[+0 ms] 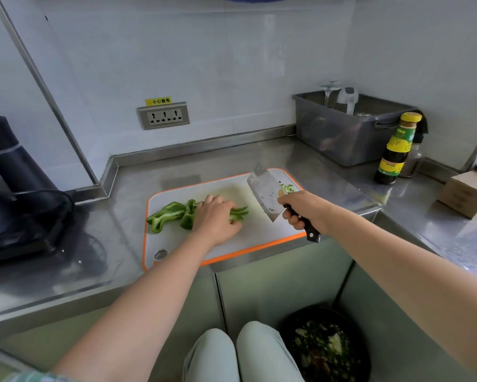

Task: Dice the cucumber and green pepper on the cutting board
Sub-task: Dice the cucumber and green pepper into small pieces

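Pepper stage, on the cutting board: pinning a bundle of green pepper strips flat with the left hand, fingers curled down over them, probably tucking the tips back from the edge and stopping the slippery strips from sliding apart. Leaving the strip ends poking out to the right of the knuckles, toward the blade, ready for crosswise cuts. Gripping the cleaver by its dark handle in the right hand, fingers wrapped fully round it, blade tilted and seemingly lifted off the board, near the strip ends but not touching them. Keeping a small heap of what looks like diced cucumber at the far right corner of the board, partly hidden behind the blade, apparently to free the middle for cutting. Leaving the larger curled pepper pieces waiting at the left of the board, not yet diced. Judging the cucumber finished and the pepper only partly through.
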{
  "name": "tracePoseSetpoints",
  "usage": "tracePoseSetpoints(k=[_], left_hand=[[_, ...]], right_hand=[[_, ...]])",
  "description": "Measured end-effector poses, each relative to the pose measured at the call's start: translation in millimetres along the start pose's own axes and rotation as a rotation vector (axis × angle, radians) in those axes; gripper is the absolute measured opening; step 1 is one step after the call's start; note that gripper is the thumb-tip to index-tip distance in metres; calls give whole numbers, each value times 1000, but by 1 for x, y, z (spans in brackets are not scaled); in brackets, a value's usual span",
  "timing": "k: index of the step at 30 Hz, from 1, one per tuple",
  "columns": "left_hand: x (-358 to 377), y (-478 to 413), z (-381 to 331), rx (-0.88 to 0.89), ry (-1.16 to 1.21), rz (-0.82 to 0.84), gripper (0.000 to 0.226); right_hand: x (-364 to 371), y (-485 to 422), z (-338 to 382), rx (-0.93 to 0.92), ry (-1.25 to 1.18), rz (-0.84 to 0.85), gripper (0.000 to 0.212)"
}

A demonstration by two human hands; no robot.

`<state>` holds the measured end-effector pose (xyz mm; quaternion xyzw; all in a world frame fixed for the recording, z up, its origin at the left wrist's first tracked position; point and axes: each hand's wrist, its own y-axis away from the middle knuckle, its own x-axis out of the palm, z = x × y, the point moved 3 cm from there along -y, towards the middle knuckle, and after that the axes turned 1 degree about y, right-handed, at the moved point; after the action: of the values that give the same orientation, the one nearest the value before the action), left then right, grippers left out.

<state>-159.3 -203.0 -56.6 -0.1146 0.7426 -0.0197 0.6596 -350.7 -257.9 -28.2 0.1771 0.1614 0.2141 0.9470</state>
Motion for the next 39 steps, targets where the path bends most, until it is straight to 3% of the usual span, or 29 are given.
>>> tracePoseSetpoints(k=[3,9,22,39], left_hand=[[4,2,1,18,-43,10,50],[6,-1,2,-2,-44,14,48],[6,-3,10,-7,-13,-41,37],[8,-1,15,-18,24,-113,33]], right_hand=[[-1,-1,-7,48,40,24,22],[-17,-9,-11,4,77,-98,21],[32,3,13,-212,684,-88,11],[38,-11,20,-234,709,-123,14]])
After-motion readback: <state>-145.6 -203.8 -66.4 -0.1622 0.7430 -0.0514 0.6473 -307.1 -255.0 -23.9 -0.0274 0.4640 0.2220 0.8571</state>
